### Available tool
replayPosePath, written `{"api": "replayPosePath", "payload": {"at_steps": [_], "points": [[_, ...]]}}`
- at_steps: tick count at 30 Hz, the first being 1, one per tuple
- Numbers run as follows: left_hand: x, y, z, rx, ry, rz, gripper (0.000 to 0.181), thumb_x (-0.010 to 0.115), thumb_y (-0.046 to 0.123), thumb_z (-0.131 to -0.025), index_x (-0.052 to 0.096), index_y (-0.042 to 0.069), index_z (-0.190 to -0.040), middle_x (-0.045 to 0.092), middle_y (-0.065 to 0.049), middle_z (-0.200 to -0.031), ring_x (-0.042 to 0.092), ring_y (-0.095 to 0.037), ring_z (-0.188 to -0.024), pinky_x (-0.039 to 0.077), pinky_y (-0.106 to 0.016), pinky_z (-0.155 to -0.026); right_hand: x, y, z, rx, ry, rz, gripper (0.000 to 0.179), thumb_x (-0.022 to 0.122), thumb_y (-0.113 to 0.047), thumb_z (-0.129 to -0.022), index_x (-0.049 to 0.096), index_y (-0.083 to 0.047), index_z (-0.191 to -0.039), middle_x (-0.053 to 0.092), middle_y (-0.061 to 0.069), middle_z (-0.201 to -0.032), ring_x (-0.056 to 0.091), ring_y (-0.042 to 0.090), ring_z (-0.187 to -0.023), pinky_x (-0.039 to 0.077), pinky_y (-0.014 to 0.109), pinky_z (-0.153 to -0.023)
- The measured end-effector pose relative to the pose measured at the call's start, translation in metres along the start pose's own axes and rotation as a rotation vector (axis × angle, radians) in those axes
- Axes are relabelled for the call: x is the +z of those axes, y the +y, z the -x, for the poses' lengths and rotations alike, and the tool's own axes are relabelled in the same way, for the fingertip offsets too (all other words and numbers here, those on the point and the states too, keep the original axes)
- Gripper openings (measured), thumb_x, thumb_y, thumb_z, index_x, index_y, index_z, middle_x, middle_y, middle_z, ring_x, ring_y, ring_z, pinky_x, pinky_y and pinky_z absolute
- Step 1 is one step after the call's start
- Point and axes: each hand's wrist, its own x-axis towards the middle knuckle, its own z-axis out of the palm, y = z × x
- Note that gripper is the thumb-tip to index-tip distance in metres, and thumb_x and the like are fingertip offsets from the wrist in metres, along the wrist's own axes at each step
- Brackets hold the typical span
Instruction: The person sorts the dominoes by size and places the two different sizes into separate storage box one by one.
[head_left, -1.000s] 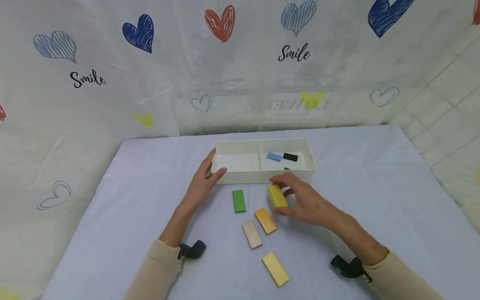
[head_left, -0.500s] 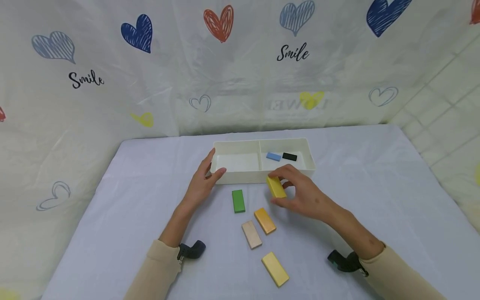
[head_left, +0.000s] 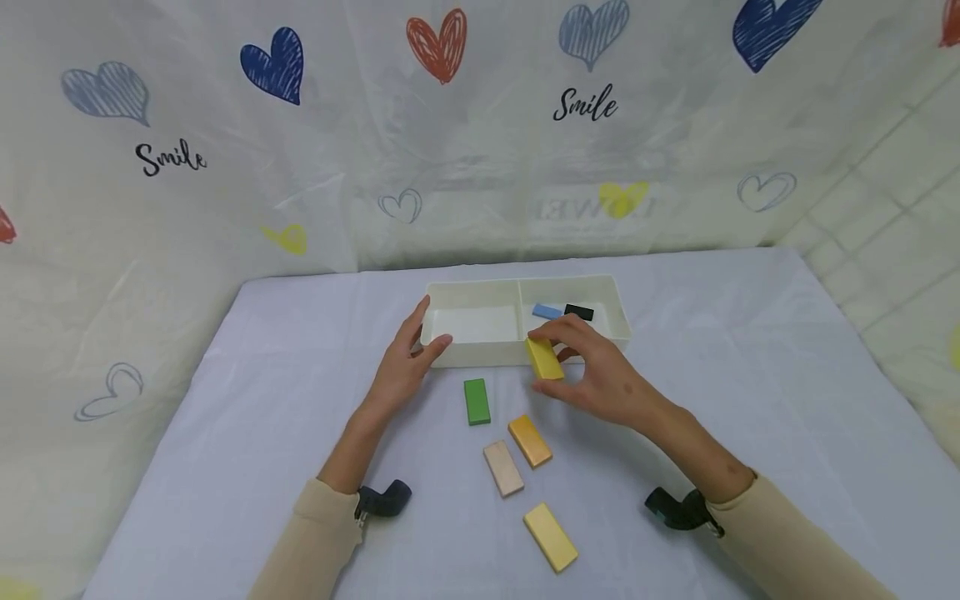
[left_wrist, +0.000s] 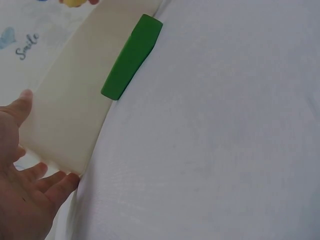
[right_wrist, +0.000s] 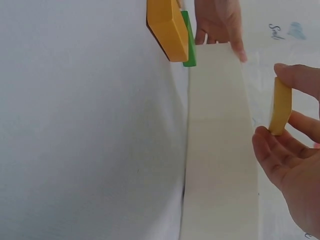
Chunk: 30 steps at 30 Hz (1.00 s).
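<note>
In the head view my right hand (head_left: 603, 379) pinches a yellow block (head_left: 544, 358) between thumb and fingertips. The block is tilted and overlaps the front wall of a white two-compartment box (head_left: 480, 357). In the right wrist view the held yellow block (right_wrist: 281, 107) is seen edge-on, raised near the box's rim. At the box's left end my left hand (head_left: 397, 371) holds the corner, thumb on the front rim and fingers along the short side. A blue block (head_left: 547, 311) and a black block (head_left: 579, 312) lie in the right compartment, partly behind my right hand.
In front of the box lie a green block (head_left: 477, 402), an orange block (head_left: 530, 441), a pale wooden block (head_left: 503, 468) and a light yellow block (head_left: 551, 537). A white cloth (head_left: 300, 400) covers the table. A sheet printed with hearts (head_left: 487, 167) hangs behind it.
My right hand has lifted the yellow block up and slightly left, from in front of the box to its front rim. My left hand has stayed at the box's left end.
</note>
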Motion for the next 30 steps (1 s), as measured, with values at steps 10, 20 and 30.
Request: {"api": "replayPosePath", "payload": {"at_steps": [10, 20, 30], "points": [[0.002, 0.001, -0.003, 0.008, -0.002, 0.009, 0.082, 0.065, 0.047, -0.102, 0.016, 0.036, -0.167, 0.018, 0.003, -0.176, 0.024, -0.030, -0.162, 0.031, -0.058, -0.127, -0.005, -0.002, -0.008, -0.052, 0.058, 0.027, 0.057, 0.090, -0.011, -0.081, 0.065, -0.010, -0.132, 0.061, 0.004, -0.127, 0.061, 0.015, -0.113, 0.061, 0.042, -0.094], [-0.001, -0.001, 0.000, -0.003, -0.003, 0.025, 0.083, 0.066, 0.048, -0.101, 0.016, 0.038, -0.167, 0.017, 0.005, -0.175, 0.021, -0.028, -0.163, 0.030, -0.058, -0.128, -0.002, -0.003, -0.014, -0.057, 0.074, 0.011, 0.056, 0.089, -0.010, -0.082, 0.065, -0.011, -0.133, 0.061, 0.005, -0.129, 0.060, 0.017, -0.115, 0.060, 0.043, -0.094], [-0.002, 0.001, 0.000, 0.000, -0.011, 0.035, 0.083, 0.065, 0.046, -0.102, 0.015, 0.034, -0.168, 0.015, 0.006, -0.176, 0.020, -0.029, -0.163, 0.028, -0.057, -0.129, -0.003, -0.003, -0.023, -0.033, 0.094, 0.028, 0.055, 0.089, -0.016, -0.084, 0.065, -0.012, -0.133, 0.060, 0.004, -0.133, 0.061, 0.018, -0.117, 0.058, 0.045, -0.095]]}}
